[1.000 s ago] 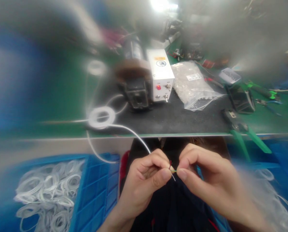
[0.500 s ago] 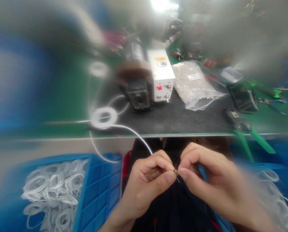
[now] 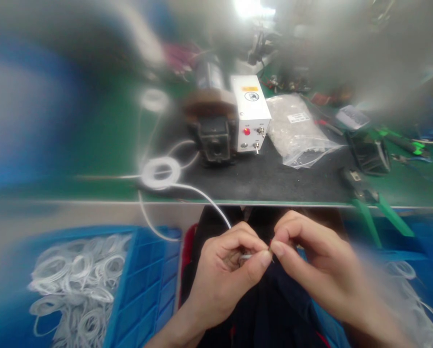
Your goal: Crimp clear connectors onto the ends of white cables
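Note:
My left hand is closed in a pinch near the end of a white cable. The cable arcs down from a coil on the bench edge and passes into that hand. My right hand pinches thumb against forefinger at the cable's tip, almost touching the left fingertips. Between the two pinches shows a tiny bit of thin wire, partly red; most of it is hidden by the fingers. Both hands are held over my lap, in front of the bench.
On a black mat stand a dark machine and a white switch box with a red light. Beside them lie a clear bag and green-handled wire strippers. Blue crates holding coiled cables flank me.
Both hands stay pinched together at the cable tip. The red wire end and bare strand that stood out between the fingers are now mostly covered. The view has shifted slightly.

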The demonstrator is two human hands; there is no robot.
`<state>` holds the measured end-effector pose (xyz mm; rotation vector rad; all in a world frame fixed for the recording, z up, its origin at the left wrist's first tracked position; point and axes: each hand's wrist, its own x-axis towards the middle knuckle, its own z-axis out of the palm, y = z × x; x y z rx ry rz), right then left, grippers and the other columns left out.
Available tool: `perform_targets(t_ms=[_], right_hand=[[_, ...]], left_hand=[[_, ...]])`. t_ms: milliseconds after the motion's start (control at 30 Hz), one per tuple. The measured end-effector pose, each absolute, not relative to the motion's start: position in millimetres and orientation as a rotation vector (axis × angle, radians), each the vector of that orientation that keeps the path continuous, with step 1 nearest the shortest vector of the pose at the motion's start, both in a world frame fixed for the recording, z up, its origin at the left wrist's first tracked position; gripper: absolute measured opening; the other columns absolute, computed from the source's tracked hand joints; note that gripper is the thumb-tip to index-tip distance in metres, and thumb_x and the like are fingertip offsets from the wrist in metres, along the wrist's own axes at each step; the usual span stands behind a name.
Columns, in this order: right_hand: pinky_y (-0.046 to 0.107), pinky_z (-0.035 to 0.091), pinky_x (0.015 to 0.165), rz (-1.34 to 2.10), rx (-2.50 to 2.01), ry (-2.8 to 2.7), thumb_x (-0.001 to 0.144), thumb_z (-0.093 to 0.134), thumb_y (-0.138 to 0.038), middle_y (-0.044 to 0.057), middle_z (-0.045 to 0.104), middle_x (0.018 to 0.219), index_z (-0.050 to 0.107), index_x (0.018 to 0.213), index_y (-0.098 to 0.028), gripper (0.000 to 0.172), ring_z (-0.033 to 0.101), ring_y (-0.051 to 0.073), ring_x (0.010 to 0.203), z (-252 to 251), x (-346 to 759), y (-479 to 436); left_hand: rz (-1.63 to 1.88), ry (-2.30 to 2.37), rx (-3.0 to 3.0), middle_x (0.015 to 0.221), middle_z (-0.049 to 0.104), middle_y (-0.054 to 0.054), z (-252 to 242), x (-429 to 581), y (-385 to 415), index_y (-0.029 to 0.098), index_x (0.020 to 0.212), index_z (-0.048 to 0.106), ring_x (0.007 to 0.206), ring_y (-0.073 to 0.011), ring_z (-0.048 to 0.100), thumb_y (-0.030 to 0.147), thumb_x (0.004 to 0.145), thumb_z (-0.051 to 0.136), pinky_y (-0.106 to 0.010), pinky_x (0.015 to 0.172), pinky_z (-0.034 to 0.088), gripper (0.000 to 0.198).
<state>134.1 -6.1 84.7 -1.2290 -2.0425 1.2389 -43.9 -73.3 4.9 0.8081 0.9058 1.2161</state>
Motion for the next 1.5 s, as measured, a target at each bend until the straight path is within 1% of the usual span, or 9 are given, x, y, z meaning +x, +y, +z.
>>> perform_targets(t_ms=[200, 367, 500, 700, 867, 1000, 1133, 1333, 1500], right_hand=[[0.015, 0.047, 0.067, 1.280, -1.250, -2.013, 0.102, 0.068, -0.024, 0.000, 0.062, 0.086, 0.065, 0.091, -0.020, 0.012, 0.057, 0.006, 0.077, 79, 136, -6], [0.015, 0.050, 0.070, 1.344, -1.234, -1.915, 0.098, 0.075, -0.026, 0.000, 0.063, 0.092, 0.067, 0.100, -0.021, 0.009, 0.059, 0.005, 0.079, 73, 134, -11], [0.015, 0.050, 0.073, 1.347, -1.220, -1.859, 0.097, 0.074, -0.019, -0.001, 0.064, 0.089, 0.068, 0.095, -0.021, 0.007, 0.061, 0.006, 0.081, 66, 128, -20], [0.015, 0.049, 0.068, 1.401, -1.215, -1.713, 0.097, 0.074, -0.021, -0.002, 0.063, 0.085, 0.070, 0.095, -0.020, 0.005, 0.060, 0.005, 0.076, 61, 120, -25], [0.018, 0.046, 0.067, 1.442, -1.213, -1.610, 0.098, 0.072, -0.019, 0.000, 0.062, 0.082, 0.070, 0.090, -0.017, 0.008, 0.058, 0.006, 0.074, 57, 119, -28], [0.019, 0.046, 0.067, 1.482, -1.197, -1.538, 0.097, 0.073, -0.020, 0.001, 0.062, 0.084, 0.070, 0.089, -0.016, 0.009, 0.058, 0.008, 0.075, 55, 116, -31], [0.021, 0.046, 0.068, 1.427, -1.200, -1.608, 0.100, 0.069, -0.020, 0.001, 0.063, 0.083, 0.068, 0.086, -0.016, 0.015, 0.058, 0.008, 0.075, 55, 113, -31], [0.021, 0.043, 0.066, 1.258, -1.297, -1.911, 0.098, 0.070, -0.021, -0.001, 0.061, 0.080, 0.067, 0.085, -0.019, 0.013, 0.055, 0.007, 0.073, 63, 130, -19], [0.020, 0.042, 0.065, 1.344, -1.258, -2.161, 0.100, 0.065, -0.021, -0.001, 0.063, 0.084, 0.068, 0.089, -0.020, 0.011, 0.054, 0.006, 0.072, 71, 145, -4]], left_hand=[[1.287, 0.958, 0.726, 0.086, 0.058, -0.001, 4, -38, -70, 0.018, 0.088, 0.073, 0.080, -0.0072, 0.053, 0.016, 0.095, 0.075, -0.020, 0.071, 0.042, 0.007], [1.364, 1.004, 0.604, 0.087, 0.058, -0.001, 5, -34, -67, 0.018, 0.085, 0.073, 0.085, -0.0081, 0.054, 0.017, 0.095, 0.075, -0.020, 0.077, 0.046, 0.011], [1.376, 0.962, 0.559, 0.088, 0.056, 0.000, 5, -35, -65, 0.019, 0.086, 0.073, 0.085, -0.0075, 0.054, 0.017, 0.096, 0.075, -0.020, 0.079, 0.047, 0.010], [1.393, 0.934, 0.526, 0.089, 0.057, 0.000, 5, -36, -66, 0.019, 0.088, 0.074, 0.084, -0.0070, 0.053, 0.016, 0.097, 0.072, -0.019, 0.079, 0.047, 0.010], [1.403, 0.905, 0.501, 0.088, 0.058, -0.001, 6, -33, -66, 0.018, 0.087, 0.075, 0.084, -0.0080, 0.054, 0.016, 0.096, 0.072, -0.020, 0.079, 0.047, 0.010], [1.404, 0.833, 0.398, 0.085, 0.055, 0.000, 10, -30, -65, 0.017, 0.084, 0.074, 0.079, -0.0069, 0.053, 0.017, 0.095, 0.072, -0.021, 0.076, 0.046, 0.011], [1.363, 0.793, 0.278, 0.080, 0.050, 0.000, 10, -28, -64, 0.014, 0.076, 0.068, 0.074, -0.0068, 0.049, 0.019, 0.095, 0.071, -0.023, 0.073, 0.044, 0.020], [1.361, 1.015, 0.679, 0.086, 0.059, 0.000, -1, -39, -66, 0.019, 0.087, 0.075, 0.083, -0.0077, 0.056, 0.019, 0.095, 0.075, -0.021, 0.077, 0.045, 0.009], [1.145, 1.114, 1.056, 0.089, 0.065, -0.001, 4, -57, -62, 0.020, 0.091, 0.075, 0.082, -0.0087, 0.061, 0.024, 0.097, 0.074, -0.022, 0.073, 0.046, 0.007]])
